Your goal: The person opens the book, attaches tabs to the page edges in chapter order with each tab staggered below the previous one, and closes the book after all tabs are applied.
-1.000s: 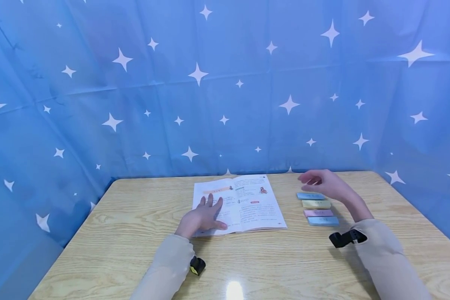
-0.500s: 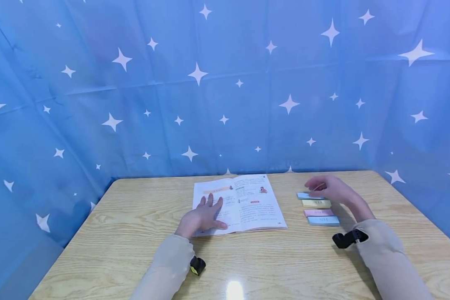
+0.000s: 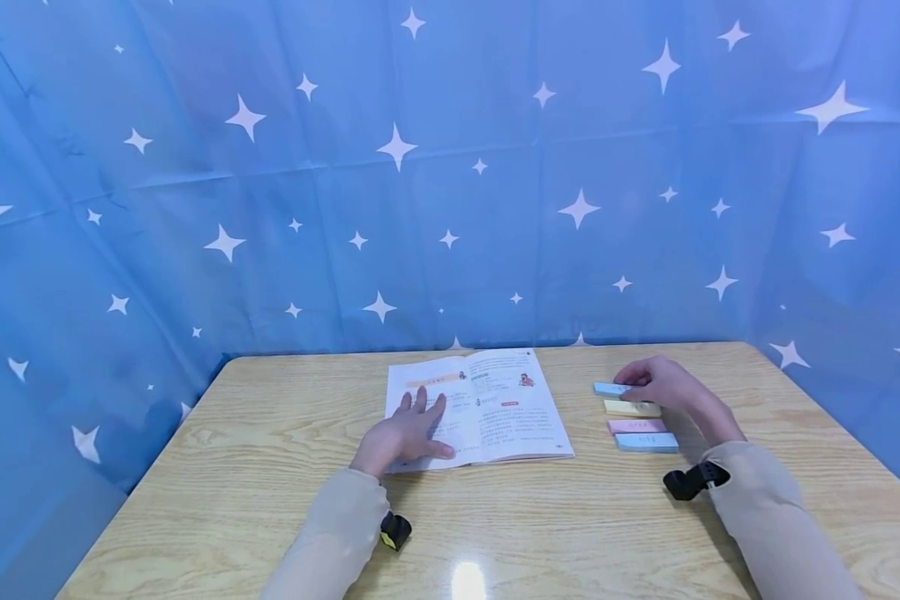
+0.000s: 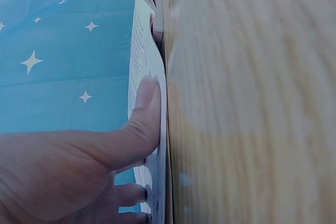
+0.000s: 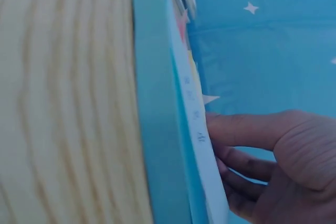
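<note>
We see the left hand (image 3: 403, 435) pressing flat, fingers spread, on the left page of an open booklet (image 3: 495, 408) at mid-table (image 3: 232, 500); its print is too small to read. At right, the right hand (image 3: 656, 382) rests with bent fingers on the farthest blue pad (image 3: 607, 388) of 4 pastel sticky-note pads, writing illegible.

Blue star-print cloth backdrop (image 3: 450, 167); light wood table (image 3: 255, 500), glare spot.
</note>
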{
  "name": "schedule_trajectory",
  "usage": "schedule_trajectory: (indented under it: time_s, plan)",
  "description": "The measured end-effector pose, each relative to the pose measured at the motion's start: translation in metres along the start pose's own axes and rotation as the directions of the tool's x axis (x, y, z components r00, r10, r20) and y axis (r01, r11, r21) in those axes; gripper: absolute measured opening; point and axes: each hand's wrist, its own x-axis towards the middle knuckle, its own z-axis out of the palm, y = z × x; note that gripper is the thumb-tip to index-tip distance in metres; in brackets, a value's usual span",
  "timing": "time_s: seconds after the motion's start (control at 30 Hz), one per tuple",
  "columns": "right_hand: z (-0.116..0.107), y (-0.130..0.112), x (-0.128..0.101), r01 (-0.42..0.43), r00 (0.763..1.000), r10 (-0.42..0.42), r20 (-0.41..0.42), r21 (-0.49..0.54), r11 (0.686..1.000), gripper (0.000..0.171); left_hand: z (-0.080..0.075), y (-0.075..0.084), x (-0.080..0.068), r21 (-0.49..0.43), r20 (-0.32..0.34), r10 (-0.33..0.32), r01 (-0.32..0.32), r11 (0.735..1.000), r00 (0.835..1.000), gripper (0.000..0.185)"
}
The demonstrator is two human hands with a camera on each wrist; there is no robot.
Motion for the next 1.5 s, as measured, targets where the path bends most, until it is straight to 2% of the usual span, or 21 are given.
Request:
schedule_trajectory:
  time_s: [0.13, 0.33, 0.63, 0.9, 1.07, 1.2, 1.3, 1.37, 1.43, 1.5]
  plan:
    - [0.0, 0.0, -0.001, -0.017, 1.0, 0.017, -0.014, -0.022, 1.0, 0.028, -0.001, 0.002, 0.0, -0.007, 0.003, -0.001, 0.001, 1.0, 1.0, 0.088]
    - [0.0, -0.002, -0.002, -0.001, 0.999, 0.0, -0.033, -0.049, 0.999, 0.025, -0.001, 0.003, 0.0, -0.005, -0.005, -0.001, 0.001, 1.0, 1.0, 0.088]
    - [0.002, -0.007, -0.001, 0.027, 0.999, -0.028, -0.018, -0.083, 0.996, 0.023, -0.002, 0.003, 0.0, 0.001, -0.024, -0.004, 0.004, 1.0, 1.0, 0.09]
    - [-0.001, -0.001, 0.002, 0.062, 0.997, -0.065, -0.031, -0.092, 0.994, 0.024, -0.002, 0.001, 0.002, -0.027, -0.021, -0.005, 0.004, 1.0, 1.0, 0.09]
    - [-0.004, -0.003, 0.002, 0.119, 0.989, -0.126, -0.081, -0.09, 0.989, 0.024, -0.006, 0.0, 0.002, -0.063, -0.019, 0.021, -0.022, 0.998, 1.0, 0.086]
    - [-0.007, -0.009, 0.001, 0.143, 0.983, -0.152, -0.101, -0.096, 0.985, 0.021, -0.01, -0.001, 0.002, -0.056, -0.03, 0.041, -0.042, 0.998, 0.999, 0.08]
    - [-0.01, -0.014, -0.001, 0.126, 0.985, -0.137, -0.101, -0.106, 0.986, 0.02, -0.012, -0.002, 0.004, -0.026, -0.07, 0.051, -0.053, 0.998, 0.996, 0.074]
    - [-0.013, -0.02, -0.002, 0.125, 0.985, -0.136, -0.108, -0.103, 0.987, 0.02, -0.014, -0.002, 0.005, -0.005, -0.124, 0.064, -0.065, 0.998, 0.99, 0.071]
    - [-0.016, -0.026, -0.003, 0.139, 0.981, -0.15, -0.12, -0.099, 0.985, 0.02, -0.016, -0.002, 0.006, 0.005, -0.194, 0.088, -0.089, 0.996, 0.977, 0.068]
    - [-0.019, -0.033, -0.004, 0.164, 0.976, -0.174, -0.133, -0.087, 0.983, 0.02, -0.018, -0.002, 0.006, 0.01, -0.267, 0.123, -0.125, 0.992, 0.956, 0.065]
